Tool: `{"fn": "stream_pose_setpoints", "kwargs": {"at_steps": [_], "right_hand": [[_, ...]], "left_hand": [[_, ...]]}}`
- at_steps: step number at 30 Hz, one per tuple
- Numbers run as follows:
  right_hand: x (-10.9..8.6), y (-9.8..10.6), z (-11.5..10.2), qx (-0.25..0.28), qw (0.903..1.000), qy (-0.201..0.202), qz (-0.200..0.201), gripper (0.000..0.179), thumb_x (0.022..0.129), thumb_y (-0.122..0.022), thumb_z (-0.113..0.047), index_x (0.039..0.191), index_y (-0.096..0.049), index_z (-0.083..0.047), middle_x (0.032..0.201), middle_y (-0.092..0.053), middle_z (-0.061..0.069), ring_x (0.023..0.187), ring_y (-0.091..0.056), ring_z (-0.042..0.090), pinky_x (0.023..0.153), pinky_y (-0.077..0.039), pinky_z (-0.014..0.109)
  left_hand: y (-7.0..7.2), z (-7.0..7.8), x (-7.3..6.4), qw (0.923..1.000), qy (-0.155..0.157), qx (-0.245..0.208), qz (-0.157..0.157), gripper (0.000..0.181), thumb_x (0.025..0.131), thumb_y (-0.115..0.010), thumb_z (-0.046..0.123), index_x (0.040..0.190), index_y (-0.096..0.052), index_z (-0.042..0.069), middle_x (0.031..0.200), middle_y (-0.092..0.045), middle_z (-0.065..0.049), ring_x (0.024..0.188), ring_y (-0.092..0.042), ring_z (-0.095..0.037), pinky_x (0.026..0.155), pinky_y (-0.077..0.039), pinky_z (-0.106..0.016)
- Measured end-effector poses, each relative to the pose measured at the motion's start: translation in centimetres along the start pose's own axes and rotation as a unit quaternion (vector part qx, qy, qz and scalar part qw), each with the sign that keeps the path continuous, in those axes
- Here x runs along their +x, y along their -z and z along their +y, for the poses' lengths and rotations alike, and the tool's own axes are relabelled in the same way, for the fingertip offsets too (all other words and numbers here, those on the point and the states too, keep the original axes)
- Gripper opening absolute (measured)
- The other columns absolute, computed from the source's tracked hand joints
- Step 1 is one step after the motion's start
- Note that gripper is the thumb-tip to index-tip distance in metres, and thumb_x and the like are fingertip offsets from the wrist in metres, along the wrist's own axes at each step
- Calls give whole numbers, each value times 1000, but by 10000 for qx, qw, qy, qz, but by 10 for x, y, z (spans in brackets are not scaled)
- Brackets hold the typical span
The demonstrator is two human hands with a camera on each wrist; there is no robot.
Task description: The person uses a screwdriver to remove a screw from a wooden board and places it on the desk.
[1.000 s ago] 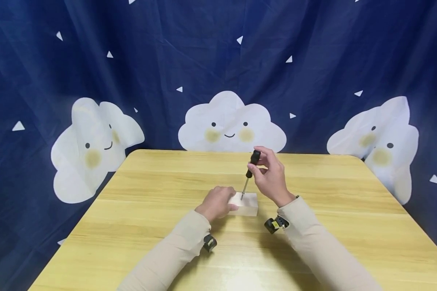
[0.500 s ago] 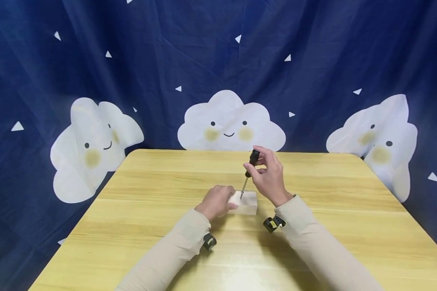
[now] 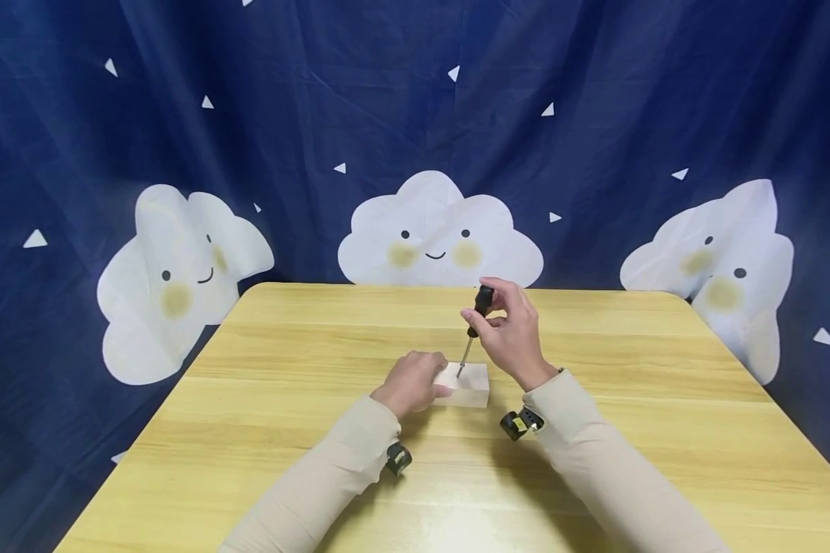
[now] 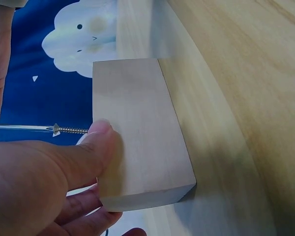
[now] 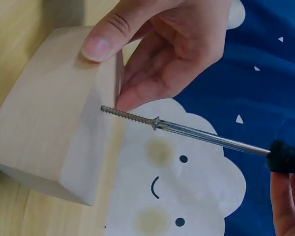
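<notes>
A pale wooden block [image 4: 137,128] lies on the table near its middle. My left hand [image 3: 413,382] grips its left end, thumb on the near side and fingers over the far side. From the block's top face stands a screw [image 5: 130,116], most of its thread showing, tilted slightly. A screwdriver [image 3: 482,303] with a black handle and a bright metal shaft [image 5: 211,137] meets the screw's head in both wrist views. Above the block, my right hand [image 3: 515,334] pinches the screwdriver's handle between thumb and fingers.
The light wooden table [image 3: 283,346] stretches out on all sides of the block. Behind it hangs a dark blue curtain [image 3: 415,92] with cloud and triangle prints. Black camera mounts [image 3: 515,425] sit at both wrists.
My right thumb has slid a little to the left against the screwdriver's handle. The block, the screw and my left hand keep their places.
</notes>
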State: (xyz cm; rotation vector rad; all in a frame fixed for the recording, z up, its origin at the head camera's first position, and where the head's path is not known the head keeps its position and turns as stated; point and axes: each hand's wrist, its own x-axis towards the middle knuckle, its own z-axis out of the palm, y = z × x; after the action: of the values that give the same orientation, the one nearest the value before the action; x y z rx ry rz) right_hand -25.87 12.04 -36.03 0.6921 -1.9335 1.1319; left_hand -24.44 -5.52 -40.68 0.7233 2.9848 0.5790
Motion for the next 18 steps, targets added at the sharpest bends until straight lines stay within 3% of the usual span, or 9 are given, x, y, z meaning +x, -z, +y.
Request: {"fn": "stream_pose_setpoints", "kwargs": {"at_steps": [5,8,13,18], "right_hand": [[1,1,-2,320,9990,-132,-274,50,82,-70,11,126,-49,1,99,-63,20,80,-68,31,61,-59,31],[0,2,-1,237,9990,-194,-318,53,81,-73,7,127,-48,0,101,-62,20,82,-67,31,62,-59,36],[0,1,1,-210,9997,-131,-91,60,74,-84,-4,124,-52,0,93,-55,18,75,-60,27,54,-57,34],[-1,1,2,-204,9997,-104,-104,57,78,-79,2,125,-49,0,89,-60,17,74,-62,26,51,-56,32]], "left_hand": [[0,1,0,10000,68,-31,-20,44,81,-78,30,115,-66,4,105,-69,-9,98,-63,-27,89,-51,-38],[0,1,1,10000,68,-9,-25,43,81,-79,30,114,-66,5,103,-69,-8,96,-63,-26,88,-51,-38],[0,1,1,10000,42,64,-26,42,81,-78,30,112,-66,5,101,-69,-8,96,-64,-26,87,-51,-38],[0,1,1,9999,63,110,-62,41,82,-78,31,112,-67,5,102,-69,-7,97,-64,-26,87,-52,-38]]}}
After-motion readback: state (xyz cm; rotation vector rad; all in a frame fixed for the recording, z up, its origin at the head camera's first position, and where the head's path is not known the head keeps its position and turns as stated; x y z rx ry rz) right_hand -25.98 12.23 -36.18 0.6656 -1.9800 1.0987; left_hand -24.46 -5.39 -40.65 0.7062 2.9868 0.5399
